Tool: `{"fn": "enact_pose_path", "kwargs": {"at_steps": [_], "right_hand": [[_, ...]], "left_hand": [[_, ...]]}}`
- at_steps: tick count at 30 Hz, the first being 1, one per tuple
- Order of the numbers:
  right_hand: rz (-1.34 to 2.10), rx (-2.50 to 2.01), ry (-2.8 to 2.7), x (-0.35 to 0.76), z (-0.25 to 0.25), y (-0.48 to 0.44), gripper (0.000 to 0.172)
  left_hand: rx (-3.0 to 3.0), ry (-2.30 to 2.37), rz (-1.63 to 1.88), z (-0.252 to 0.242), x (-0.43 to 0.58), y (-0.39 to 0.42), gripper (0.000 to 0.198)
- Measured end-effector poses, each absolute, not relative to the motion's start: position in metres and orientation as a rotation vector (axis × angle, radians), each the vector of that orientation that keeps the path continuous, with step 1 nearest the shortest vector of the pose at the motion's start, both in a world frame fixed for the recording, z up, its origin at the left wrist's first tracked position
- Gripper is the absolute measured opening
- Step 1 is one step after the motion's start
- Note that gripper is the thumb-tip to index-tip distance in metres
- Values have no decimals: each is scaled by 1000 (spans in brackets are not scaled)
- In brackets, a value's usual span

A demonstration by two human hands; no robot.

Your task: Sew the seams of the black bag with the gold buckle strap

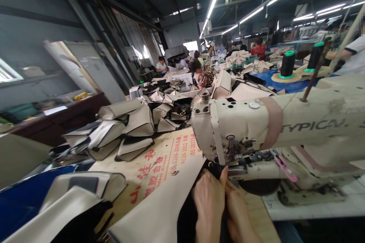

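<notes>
A beige bag piece with a black inner side (159, 205) lies under the head of a white sewing machine (236, 125). My left hand (209, 201) is closed on its black edge, knuckles up, just in front of the machine's needle area. Close against it on the right, my right hand (235, 203) grips the same piece with the thumb raised. Both sets of fingertips are partly hidden by the hands and dark material. A small gold-coloured metal ring (210, 163) shows beside the needle area. The needle itself is hard to make out.
Several beige and black bags (137, 121) are piled on the plywood board (168, 163) beyond and to the left. More bag pieces (71, 197) lie at lower left. Black thread cones (286, 64) stand behind the machine, and pink-handled snips (285, 167) rest on it. Other people sit farther back.
</notes>
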State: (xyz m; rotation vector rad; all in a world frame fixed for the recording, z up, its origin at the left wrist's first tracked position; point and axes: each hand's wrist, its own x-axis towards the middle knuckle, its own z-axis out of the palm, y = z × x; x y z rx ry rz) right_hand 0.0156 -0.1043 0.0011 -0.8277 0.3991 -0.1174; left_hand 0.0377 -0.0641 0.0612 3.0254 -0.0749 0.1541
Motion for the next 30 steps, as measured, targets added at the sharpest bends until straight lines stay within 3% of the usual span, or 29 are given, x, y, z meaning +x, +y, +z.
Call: {"fn": "enact_pose_path", "kwargs": {"at_steps": [8, 17, 22, 30], "right_hand": [[-58, -718, 505, 17, 0, -104, 44], [-120, -831, 498, 23, -2, -105, 40], [-149, -954, 478, 24, -13, -108, 28], [-138, -960, 453, 21, -11, -107, 29]], "left_hand": [[2748, -158, 264, 39, 51, -45, 41], [2493, -233, 221, 36, 68, -39, 37], [2578, -208, 169, 37, 65, -38, 42], [2940, -209, 121, 48, 51, -50, 60]]}}
